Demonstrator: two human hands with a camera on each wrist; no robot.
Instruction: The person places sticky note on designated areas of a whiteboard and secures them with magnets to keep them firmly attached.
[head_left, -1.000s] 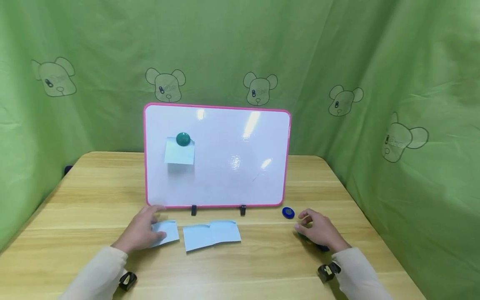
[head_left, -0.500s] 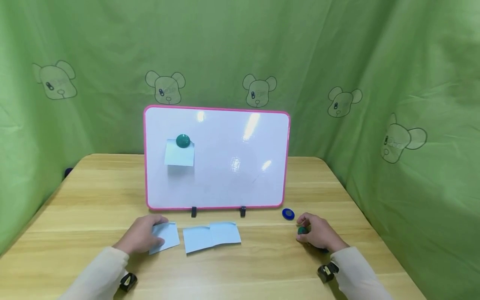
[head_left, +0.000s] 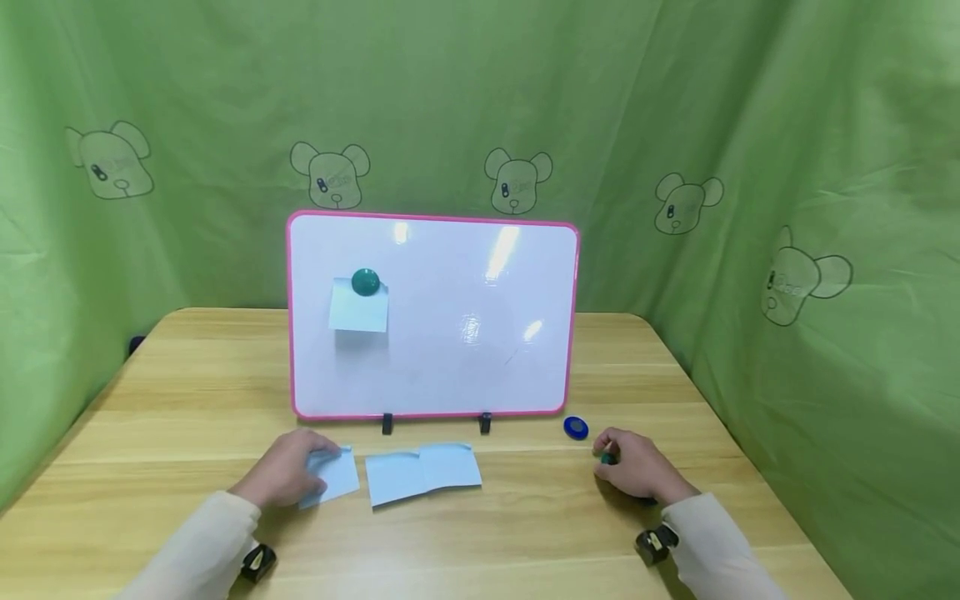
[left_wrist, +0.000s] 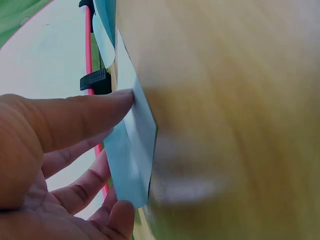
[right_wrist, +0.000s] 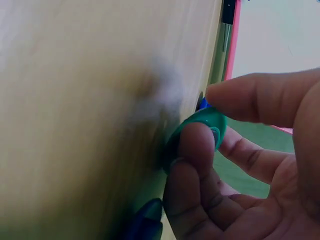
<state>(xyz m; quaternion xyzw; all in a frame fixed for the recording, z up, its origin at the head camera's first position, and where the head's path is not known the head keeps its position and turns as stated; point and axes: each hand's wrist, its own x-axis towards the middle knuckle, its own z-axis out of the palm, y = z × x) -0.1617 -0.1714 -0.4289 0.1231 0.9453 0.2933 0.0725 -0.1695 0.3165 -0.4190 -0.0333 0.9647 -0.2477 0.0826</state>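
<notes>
My left hand holds a pale blue sticky note by its left part, near the table's front left. In the left wrist view, the thumb lies on the note's face while the other fingers curl at its far edge. At the right, my right hand pinches a round green magnet between thumb and fingers, tilted on edge close over the table. A blue magnet lies just beyond those fingertips. Beneath the right hand shows a dark blue round piece, mostly hidden.
A pink-framed whiteboard stands upright on black feet at the table's middle. On it, another green magnet pins a blue note. Two more notes lie side by side before the board. Green curtain surrounds the table.
My right fingers have closed round the green magnet and turned it up on edge. The left fingers have drawn in around the note, which has shifted slightly. The view has tipped a little upward.
</notes>
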